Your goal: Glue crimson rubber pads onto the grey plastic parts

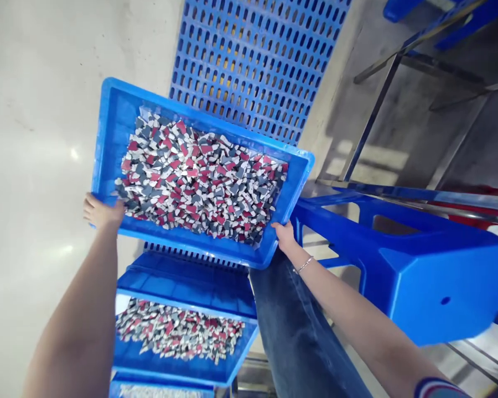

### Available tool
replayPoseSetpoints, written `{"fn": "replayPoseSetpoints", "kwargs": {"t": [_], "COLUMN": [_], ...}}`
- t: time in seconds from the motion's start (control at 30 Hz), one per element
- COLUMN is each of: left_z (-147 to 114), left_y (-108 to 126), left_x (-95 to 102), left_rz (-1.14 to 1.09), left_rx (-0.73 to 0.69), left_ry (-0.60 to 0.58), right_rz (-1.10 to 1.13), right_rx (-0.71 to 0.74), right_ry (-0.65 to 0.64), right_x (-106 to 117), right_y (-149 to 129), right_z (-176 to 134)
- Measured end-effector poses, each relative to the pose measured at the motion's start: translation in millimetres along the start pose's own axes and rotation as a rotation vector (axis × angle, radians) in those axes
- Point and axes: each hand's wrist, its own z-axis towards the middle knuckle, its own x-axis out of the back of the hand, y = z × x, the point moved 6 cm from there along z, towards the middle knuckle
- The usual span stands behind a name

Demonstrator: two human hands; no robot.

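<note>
Between my two hands is a blue plastic tray (207,251), tilted in the view and spread with many small red, grey and white pieces (203,177). My left hand (103,213) grips its left end near the lower corner, thumb over the rim and fingers outside. At the lower right corner my right hand (285,235) is closed on the rim, its thumb inside and its other fingers mostly hidden beneath. A bracelet circles the right wrist.
A slotted blue plastic pallet (249,61) lies on the floor beyond the tray. Below, another blue tray (170,373) holds similar pieces. To the right are a blue plastic stool (440,282) and a metal frame (373,116). My jeans-clad leg (299,331) shows underneath.
</note>
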Motion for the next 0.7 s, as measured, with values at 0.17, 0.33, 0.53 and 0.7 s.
{"fn": "replayPoseSetpoints", "kwargs": {"t": [0.17, 0.33, 0.53, 0.7], "left_z": [-143, -339, -554, -654], "left_y": [-76, -137, -174, -208], "left_x": [-32.6, -45.5, 43.5, 117.5], "left_rz": [-0.065, -0.182, -0.492, -0.737], "left_rx": [0.166, 0.399, 0.65, 0.899], "left_ry": [-0.09, -0.387, -0.805, -0.907], "right_rz": [-0.166, -0.553, -1.055, -1.19], "right_rx": [0.072, -0.087, -0.155, 0.055], "right_ry": [-0.057, -0.166, -0.269, -0.335], "right_x": [67, 175, 236, 180], "right_y": [-9, -6, -68, -143], "right_z": [-44, -156, -284, -348]}}
